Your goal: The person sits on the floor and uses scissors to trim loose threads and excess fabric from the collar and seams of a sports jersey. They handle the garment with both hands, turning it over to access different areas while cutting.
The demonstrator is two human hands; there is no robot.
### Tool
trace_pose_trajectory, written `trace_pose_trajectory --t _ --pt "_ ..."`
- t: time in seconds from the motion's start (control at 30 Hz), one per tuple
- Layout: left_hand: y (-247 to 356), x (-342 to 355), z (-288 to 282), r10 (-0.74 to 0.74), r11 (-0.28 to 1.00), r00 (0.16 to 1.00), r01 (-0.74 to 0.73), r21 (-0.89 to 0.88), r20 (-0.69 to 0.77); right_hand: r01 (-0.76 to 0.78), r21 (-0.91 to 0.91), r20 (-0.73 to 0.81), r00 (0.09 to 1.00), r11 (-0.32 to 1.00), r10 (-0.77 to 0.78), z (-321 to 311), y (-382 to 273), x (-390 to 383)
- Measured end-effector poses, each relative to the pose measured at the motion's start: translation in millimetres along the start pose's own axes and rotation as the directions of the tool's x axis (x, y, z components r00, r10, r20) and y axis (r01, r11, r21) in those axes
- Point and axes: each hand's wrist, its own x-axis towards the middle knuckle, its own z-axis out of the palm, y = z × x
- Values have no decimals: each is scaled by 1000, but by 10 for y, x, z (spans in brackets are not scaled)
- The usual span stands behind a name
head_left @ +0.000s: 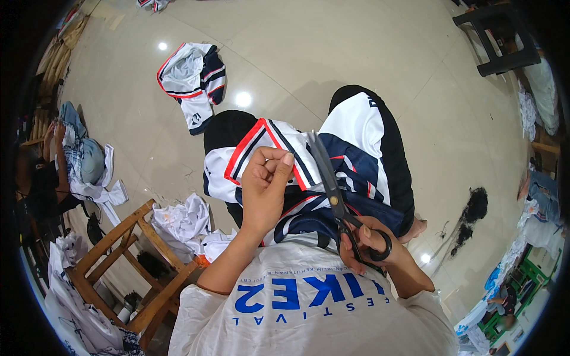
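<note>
My left hand (266,178) pinches the upper edge of a white garment piece (249,142) with red and navy stripes, lying across my lap. Large black-handled scissors (323,172) are in my right hand (368,240), their long blades pointing up beside the striped edge at its right. Navy and white fabric (362,184) spreads beneath them over my black-clad legs (392,172).
Another striped garment (190,77) lies on the tiled floor (309,47). A wooden frame (113,240) and white cloth heaps (181,219) are at left, near another person's arms (59,160). A black stool (493,41), dark lint (472,213) and another small figure (504,305) are at right.
</note>
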Motion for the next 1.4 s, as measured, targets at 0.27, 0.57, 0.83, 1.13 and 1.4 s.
trace_pose_trajectory --t 0.27,0.57,0.83,1.13,1.4 --pt "-24 24 42 -18 985 999 24 -172 38 -146 3 21 989 989 146 -52 15 -163" --pt "-86 24 19 26 995 998 -20 -96 54 -180 -23 1 984 983 180 -9 -3 -95" --pt "-84 16 18 32 998 998 -29 -53 60 -207 -42 -24 978 977 206 -2 3 -60" --pt "-147 30 0 29 995 997 -22 -99 75 -247 -127 -82 968 961 238 90 -59 -48" --pt "-93 28 25 -26 980 995 44 -192 97 -154 -50 -84 985 987 150 21 -63 -153"
